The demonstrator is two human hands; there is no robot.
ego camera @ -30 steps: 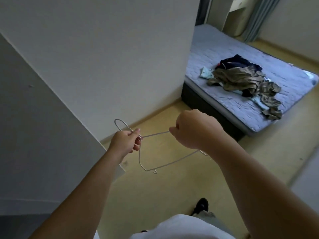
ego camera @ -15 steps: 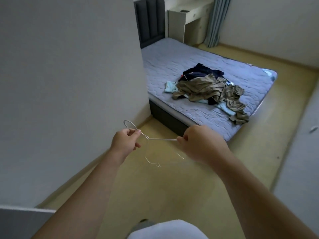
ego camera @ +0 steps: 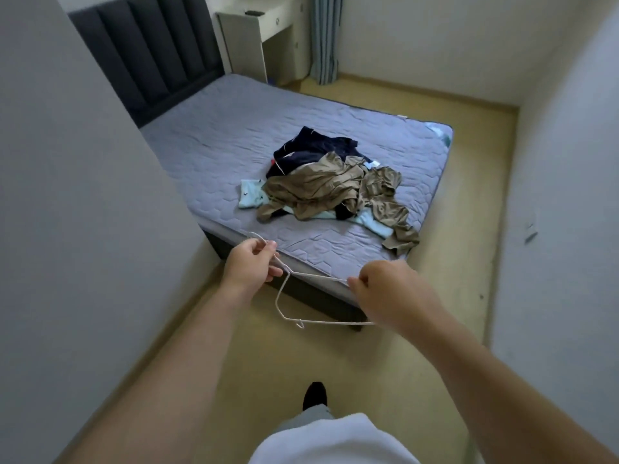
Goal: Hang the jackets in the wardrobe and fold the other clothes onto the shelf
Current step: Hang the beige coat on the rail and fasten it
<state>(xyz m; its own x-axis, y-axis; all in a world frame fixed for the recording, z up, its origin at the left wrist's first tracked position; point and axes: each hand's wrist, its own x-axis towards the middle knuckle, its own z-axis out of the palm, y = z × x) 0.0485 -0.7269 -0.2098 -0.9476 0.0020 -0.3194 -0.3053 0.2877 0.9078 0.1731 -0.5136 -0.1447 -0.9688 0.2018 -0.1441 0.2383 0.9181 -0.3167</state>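
We hold a thin white wire hanger [ego camera: 318, 277] in front of us, over the floor just short of the bed. Our left hand [ego camera: 249, 266] pinches it at the neck below the hook, and our right hand [ego camera: 392, 289] has its fingers curled, pinching the far end of the upper wire. Both hands are closed on the hanger, and nothing hangs on it yet.

The clothes lie in a loose heap on the grey quilted mattress [ego camera: 217, 139], towards its near end. A crumpled tan jacket [ego camera: 318, 187] lies on top, a dark navy garment [ego camera: 311, 150] behind it and a pale blue piece [ego camera: 249, 194] underneath.

We judge the hanger light and springy, apt to bend if squeezed, so the neck is the steady place to hold it. The tan jacket looks soft, limp and rather smooth. We would lift it by the collar and feed each shoulder over the wire in turn, or it may slide off.
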